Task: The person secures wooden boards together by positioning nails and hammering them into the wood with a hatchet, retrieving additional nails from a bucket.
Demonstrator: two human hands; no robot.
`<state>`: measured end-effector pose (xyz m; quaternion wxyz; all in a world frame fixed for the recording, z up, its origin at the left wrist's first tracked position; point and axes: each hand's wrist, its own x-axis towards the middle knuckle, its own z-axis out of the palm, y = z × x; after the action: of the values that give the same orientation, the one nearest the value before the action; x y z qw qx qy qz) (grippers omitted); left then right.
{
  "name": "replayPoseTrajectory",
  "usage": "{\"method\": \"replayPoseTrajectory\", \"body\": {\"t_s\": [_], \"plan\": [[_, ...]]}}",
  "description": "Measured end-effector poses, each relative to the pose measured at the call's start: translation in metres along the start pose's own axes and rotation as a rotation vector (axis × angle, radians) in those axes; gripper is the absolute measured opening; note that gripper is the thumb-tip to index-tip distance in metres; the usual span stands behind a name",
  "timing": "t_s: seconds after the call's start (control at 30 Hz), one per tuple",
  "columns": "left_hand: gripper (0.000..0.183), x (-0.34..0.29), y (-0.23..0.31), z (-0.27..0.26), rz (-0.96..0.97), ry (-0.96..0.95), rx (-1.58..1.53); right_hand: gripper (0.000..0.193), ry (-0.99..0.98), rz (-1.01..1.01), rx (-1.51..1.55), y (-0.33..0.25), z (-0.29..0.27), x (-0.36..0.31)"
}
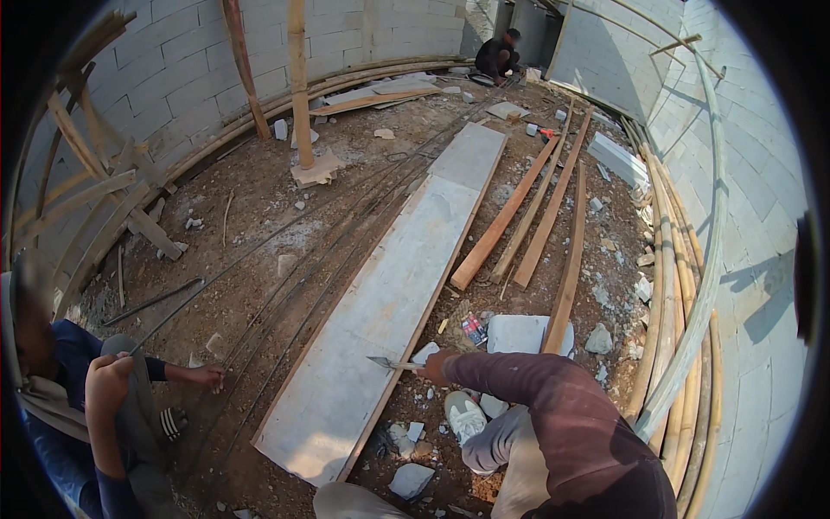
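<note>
My right hand (pixel 435 368), at the end of a maroon sleeve, is closed round the handle of a small pointed tool (pixel 387 363) that looks like a trowel. Its grey tip points left, over the right edge of a long pale board (pixel 346 381). Whether the tip touches the board I cannot tell. The board lies on the dirt, dusty and stained, running away from me. Beside my right hand sits a white block fragment (pixel 424 352). My left hand is out of the picture.
At left, a co-worker's hand (pixel 110 381) grips a thin steel rod (pixel 251 255). Another person (pixel 499 56) crouches far back. Wooden planks (pixel 506 216), a white container (pixel 519 333) and bamboo poles (pixel 666 346) lie right of the board. A bamboo post (pixel 299 86) stands upright.
</note>
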<state>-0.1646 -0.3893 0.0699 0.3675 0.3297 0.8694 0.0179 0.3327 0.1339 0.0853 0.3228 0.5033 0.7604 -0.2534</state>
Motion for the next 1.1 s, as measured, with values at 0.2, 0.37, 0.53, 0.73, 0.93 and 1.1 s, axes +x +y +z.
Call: {"method": "replayPoseTrajectory", "body": {"t_s": [0.2,0.37,0.53,0.73,0.93,1.1], "plan": [[0.035,-0.005,0.028,-0.011,0.000,-0.003,-0.095,0.041,-0.009,-0.006,0.008,-0.003,-0.006,-0.006],[0.036,-0.008,0.052,-0.019,0.014,-0.042,-0.284,0.042,-0.001,-0.020,-0.009,0.002,-0.004,-0.005],[0.036,-0.007,0.087,-0.040,0.013,-0.092,-0.620,0.041,-0.003,-0.023,0.011,0.005,-0.002,0.000],[0.037,-0.003,0.143,-0.067,0.016,-0.190,-1.112,0.042,0.008,-0.084,-0.095,0.005,-0.010,-0.018],[0.038,-0.004,0.188,-0.083,0.051,-0.319,-1.400,0.057,0.053,0.005,0.196,0.004,-0.011,-0.024],[0.038,-0.011,0.213,-0.096,0.095,-0.411,-1.519,0.054,-0.032,0.021,0.186,-0.001,-0.016,0.013]]}}
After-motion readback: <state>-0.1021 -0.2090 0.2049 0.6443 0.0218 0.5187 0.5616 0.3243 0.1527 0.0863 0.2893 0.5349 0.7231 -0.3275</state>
